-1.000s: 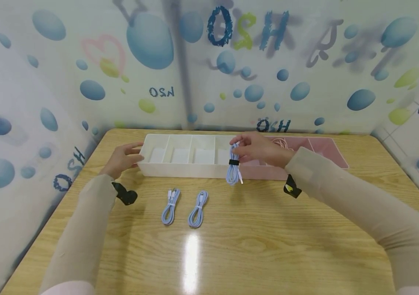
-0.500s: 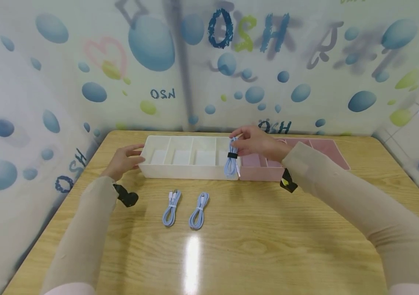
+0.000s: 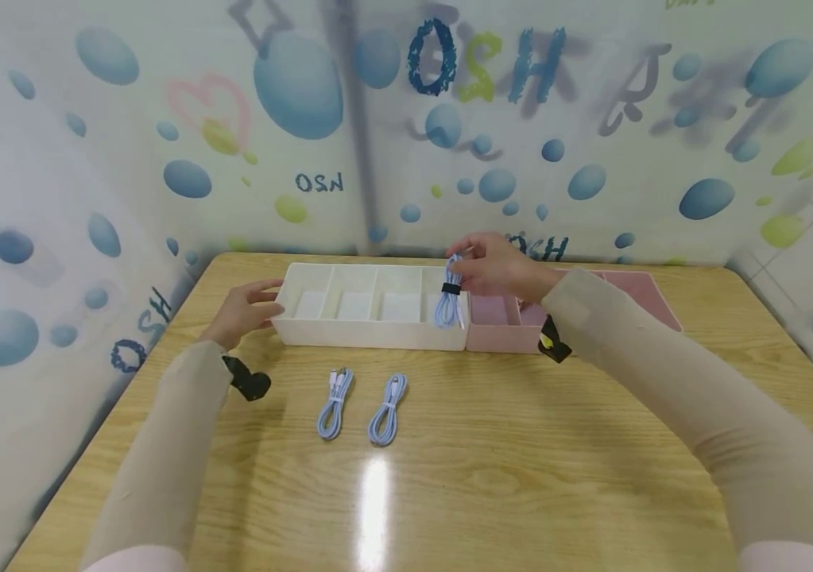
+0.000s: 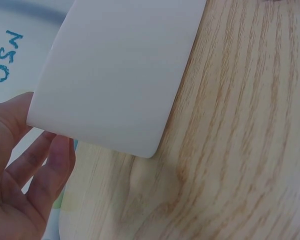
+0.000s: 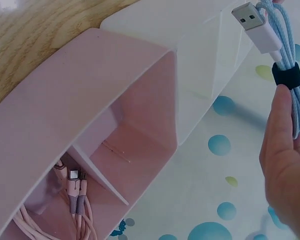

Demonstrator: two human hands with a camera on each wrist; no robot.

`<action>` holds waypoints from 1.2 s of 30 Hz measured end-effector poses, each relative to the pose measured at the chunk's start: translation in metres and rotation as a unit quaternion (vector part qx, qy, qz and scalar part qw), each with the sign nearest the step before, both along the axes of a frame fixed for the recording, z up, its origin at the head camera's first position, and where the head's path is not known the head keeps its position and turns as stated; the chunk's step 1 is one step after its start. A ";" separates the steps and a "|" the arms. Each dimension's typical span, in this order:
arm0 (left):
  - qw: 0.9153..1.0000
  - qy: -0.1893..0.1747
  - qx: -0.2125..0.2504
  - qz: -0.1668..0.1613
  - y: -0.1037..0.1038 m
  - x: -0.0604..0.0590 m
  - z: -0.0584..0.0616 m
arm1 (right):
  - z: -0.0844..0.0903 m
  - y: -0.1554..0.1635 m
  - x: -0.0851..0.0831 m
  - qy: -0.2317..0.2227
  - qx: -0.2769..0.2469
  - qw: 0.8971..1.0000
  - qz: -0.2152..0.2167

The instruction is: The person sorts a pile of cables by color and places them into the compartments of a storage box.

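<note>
My right hand (image 3: 495, 266) pinches the top of a light blue USB cable (image 3: 447, 308), coiled and bound with a black strap. It hangs over the right end compartment of the white divided box (image 3: 370, 334). In the right wrist view its white USB plug (image 5: 255, 22) sticks out beside the coil. My left hand (image 3: 241, 314) rests its fingers against the box's left end; in the left wrist view the thumb lies at the edge of that wall (image 4: 110, 75). Two more coiled light blue cables, a left one (image 3: 334, 401) and a right one (image 3: 388, 409), lie in front of the box.
A pink divided box (image 3: 502, 338) stands end to end with the white one, partly behind my right forearm. Pink cables (image 5: 74, 187) lie in one of its compartments. Both boxes sit near the back edge of the wooden table (image 3: 492, 477), before a patterned curtain (image 3: 392, 119).
My right hand has moved up and slightly away from me, carrying the held cable from in front of the box's front wall to over its right compartment. The left hand stays at the box's end.
</note>
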State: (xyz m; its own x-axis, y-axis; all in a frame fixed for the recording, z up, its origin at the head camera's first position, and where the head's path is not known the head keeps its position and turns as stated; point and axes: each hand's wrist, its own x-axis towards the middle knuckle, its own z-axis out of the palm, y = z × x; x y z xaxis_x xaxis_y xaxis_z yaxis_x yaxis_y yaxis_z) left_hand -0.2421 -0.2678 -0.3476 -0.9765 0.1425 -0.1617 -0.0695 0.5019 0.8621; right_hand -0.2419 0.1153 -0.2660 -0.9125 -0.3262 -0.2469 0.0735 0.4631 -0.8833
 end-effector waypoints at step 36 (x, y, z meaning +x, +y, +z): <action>1.000 0.004 0.005 -0.010 -0.001 0.002 0.001 | -0.008 -0.010 -0.032 0.011 0.020 1.000 -0.011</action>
State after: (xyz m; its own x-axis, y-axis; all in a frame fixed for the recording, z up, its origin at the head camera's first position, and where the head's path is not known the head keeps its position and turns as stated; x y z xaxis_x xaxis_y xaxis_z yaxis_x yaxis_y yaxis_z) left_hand -0.2403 -0.2688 -0.3468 -0.9748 0.1636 -0.1519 -0.0525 0.4938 0.8680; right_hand -0.2740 0.1055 -0.2742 -0.9250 -0.2955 -0.2389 0.0651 0.4961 -0.8658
